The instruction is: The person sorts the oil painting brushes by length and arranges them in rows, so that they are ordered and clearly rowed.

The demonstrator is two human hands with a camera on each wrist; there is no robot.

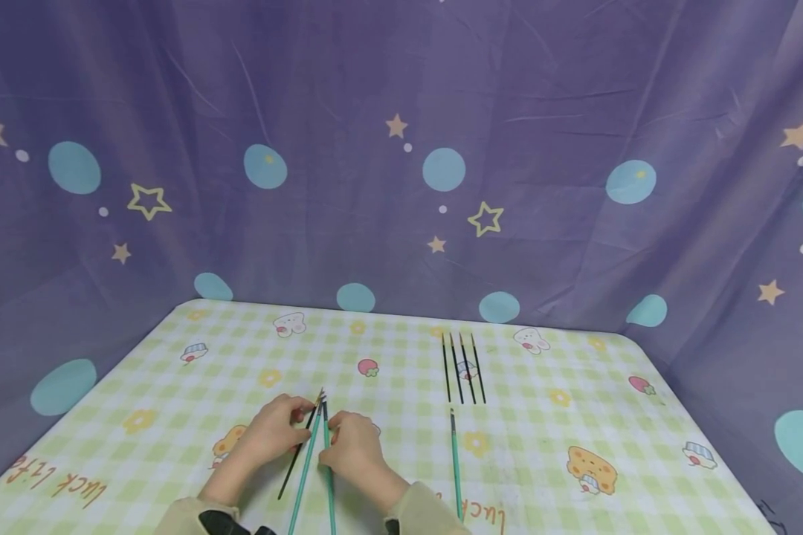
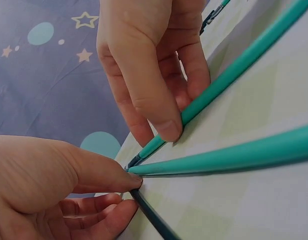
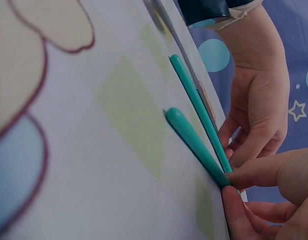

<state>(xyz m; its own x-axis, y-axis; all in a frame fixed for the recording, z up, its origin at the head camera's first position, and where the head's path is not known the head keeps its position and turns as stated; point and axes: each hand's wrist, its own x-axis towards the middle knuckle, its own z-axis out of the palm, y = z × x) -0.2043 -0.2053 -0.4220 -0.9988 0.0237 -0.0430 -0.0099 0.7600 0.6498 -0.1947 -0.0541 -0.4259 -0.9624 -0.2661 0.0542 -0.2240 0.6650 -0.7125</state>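
Observation:
Three paintbrushes fan out on the checked cloth, their bristle ends meeting at the top. My left hand (image 1: 274, 429) pinches the slim black paintbrush (image 1: 293, 467) close to that meeting point. My right hand (image 1: 358, 448) holds the right-hand green paintbrush (image 1: 329, 490) between thumb and fingers. Between the two hands lies the middle green paintbrush (image 1: 303, 475), its upper end right beside my left fingertips in the left wrist view. From the right wrist, the rounded handle ends of both green brushes are visible, and the bristles are hidden behind my fingers.
To the right, several slim black paintbrushes (image 1: 461, 371) lie side by side in a row. Below them is another green paintbrush (image 1: 456, 464). The table (image 1: 542, 416) has a green-and-white checked cloth, and a purple patterned curtain (image 1: 348, 223) hangs behind it.

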